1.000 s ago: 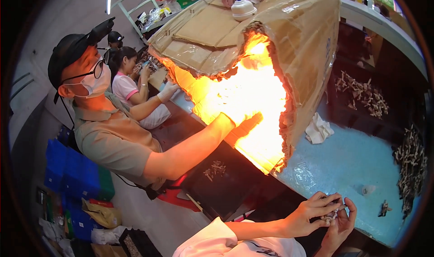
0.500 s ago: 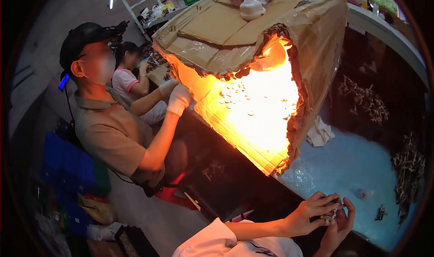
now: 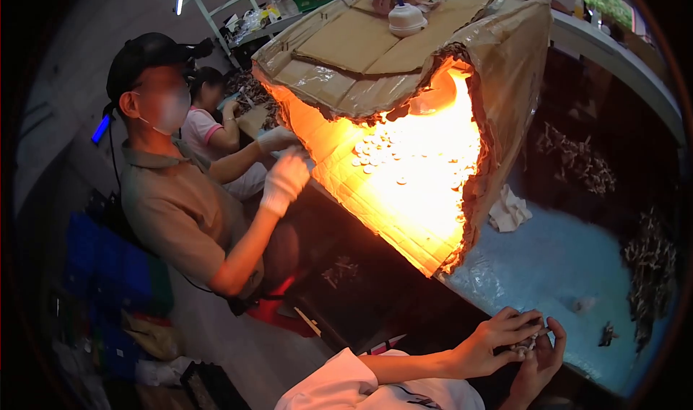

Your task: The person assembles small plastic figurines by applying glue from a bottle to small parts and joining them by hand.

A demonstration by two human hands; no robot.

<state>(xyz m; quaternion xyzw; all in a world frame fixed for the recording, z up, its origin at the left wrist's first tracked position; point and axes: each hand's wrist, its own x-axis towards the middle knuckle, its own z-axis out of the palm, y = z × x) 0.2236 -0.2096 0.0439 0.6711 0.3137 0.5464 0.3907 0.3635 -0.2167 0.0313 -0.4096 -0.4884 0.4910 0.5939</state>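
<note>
At the lower right, my left hand (image 3: 498,338) and my right hand (image 3: 541,361) are close together. Between their fingers is a small greyish-brown knobbly piece (image 3: 525,345), partly covered, so its kind cannot be made out. My left fingers bend over it from above, while my right thumb and fingers pinch it from the other side. Below my hands lies a table with a light blue surface (image 3: 548,280). Nearest on it is a small dark piece (image 3: 608,334), with a pile of similar dark branching pieces (image 3: 650,273) farther right.
A cut-open cardboard box (image 3: 505,71) glows brightly inside, with many small round pieces (image 3: 375,150) on its floor. A crumpled white cloth (image 3: 509,209) lies beside it. A co-worker in a cap and white gloves (image 3: 285,179) is at its left; another person (image 3: 206,125) sits behind.
The co-worker's near gloved hand has moved slightly down, away from the box opening, and is blurred. My own hands have hardly moved, holding the same small piece.
</note>
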